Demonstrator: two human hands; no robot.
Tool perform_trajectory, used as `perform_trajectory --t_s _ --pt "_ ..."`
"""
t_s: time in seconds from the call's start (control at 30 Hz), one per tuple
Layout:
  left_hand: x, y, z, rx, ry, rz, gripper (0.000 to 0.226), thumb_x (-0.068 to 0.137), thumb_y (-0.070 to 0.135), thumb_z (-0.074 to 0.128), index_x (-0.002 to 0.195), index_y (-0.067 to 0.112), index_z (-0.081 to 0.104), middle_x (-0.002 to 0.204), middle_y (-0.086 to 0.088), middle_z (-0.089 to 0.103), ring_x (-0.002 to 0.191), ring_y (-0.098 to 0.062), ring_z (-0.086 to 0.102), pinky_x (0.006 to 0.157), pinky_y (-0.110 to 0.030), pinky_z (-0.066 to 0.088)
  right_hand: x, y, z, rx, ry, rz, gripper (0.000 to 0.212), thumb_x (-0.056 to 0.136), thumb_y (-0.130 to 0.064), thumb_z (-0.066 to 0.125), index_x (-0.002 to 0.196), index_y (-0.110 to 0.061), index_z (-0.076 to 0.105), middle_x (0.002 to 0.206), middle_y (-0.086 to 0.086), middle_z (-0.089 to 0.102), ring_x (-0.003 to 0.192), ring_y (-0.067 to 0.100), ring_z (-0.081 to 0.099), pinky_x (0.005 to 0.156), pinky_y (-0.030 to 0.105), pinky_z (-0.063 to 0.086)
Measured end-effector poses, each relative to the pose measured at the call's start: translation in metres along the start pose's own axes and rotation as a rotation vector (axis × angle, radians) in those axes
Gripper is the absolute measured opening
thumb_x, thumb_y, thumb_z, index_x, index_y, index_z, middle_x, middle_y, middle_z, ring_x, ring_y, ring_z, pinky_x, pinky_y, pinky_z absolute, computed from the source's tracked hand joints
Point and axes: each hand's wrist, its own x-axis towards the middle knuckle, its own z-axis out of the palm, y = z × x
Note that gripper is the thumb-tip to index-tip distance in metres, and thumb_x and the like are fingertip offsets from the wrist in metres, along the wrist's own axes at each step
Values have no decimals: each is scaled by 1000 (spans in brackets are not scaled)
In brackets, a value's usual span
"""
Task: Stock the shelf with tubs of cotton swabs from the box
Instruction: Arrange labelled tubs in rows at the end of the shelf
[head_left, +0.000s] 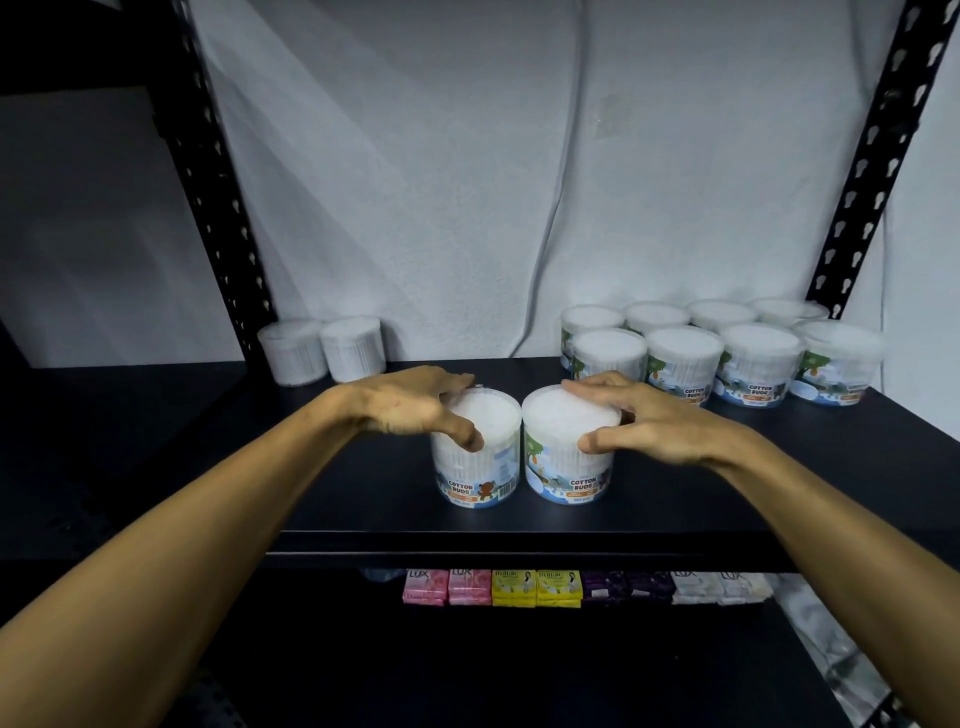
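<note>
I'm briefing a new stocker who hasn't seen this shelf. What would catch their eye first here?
Two tubs of cotton buds at the front middle of the dark shelf, side by side: the left hand grips the left tub, the right hand grips the right tub. Behind them to the right stands a two-row block of tubs; soap bars line the shelf below.

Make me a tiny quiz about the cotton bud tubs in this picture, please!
1. True or false: each hand is on its own tub.
2. Where is the big group of tubs: A back left, B back right, C lower shelf?
3. What lies on the lower shelf?

Key:
1. True: left hand grips the left tub, right hand the right tub.
2. B, the group of tubs.
3. Soap packs.
</note>
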Motion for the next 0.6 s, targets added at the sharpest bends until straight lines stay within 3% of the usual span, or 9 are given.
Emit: perform_trajectory --t_s 0.07,0.13,0.2,0.27,0.37,0.6 --pt "-3 -5 1 -36 15 17 102 74 48 77 154 19 20 154 4 34 136 -15 37 107 -25 31 -2 0 -1 35 -11 13 88 60 -65 65 140 -50 31 147 -14 30 137 7 27 116 38 24" --pt "-9 -13 5 -50 113 30 105 74 55 76 155 29 15 158 7 25 140 -16 31 113 -33 29 -7 1 0 83 -14 7 89 59 -67 68 137 -58 27 150 -15 25 139 7 24 116 41 24" --pt "-18 -22 16 -46 293 59 106 64 71 73 151 38 23 156 8 26 139 -14 33 111 -41 36 -15 2 6 72 50 0 93 57 -71 67 139 -57 24 150 -16 25 139 5 25 115 41 27" --pt "-25 -31 33 -74 457 101 98 61 74 72 146 40 35 148 8 37 133 -9 39 107 -39 43 -25 2 16 41 188 -6 96 57 -73 67 141 -52 27 145 -15 32 132 5 35 107 36 40" --pt "-30 -37 59 -114 538 109 85 63 67 76 139 40 47 137 8 48 123 -6 48 102 -35 47 -39 3 34 36 350 -23 84 64 -56 75 138 -46 38 134 -11 41 117 5 50 90 23 51" --pt "-21 -31 82 -308 594 77 74 74 34 82 140 34 50 128 5 62 112 -1 60 94 -15 47 -38 2 47 154 477 -1 69 69 -33 82 131 -36 51 121 -8 51 105 8 58 86 23 54"
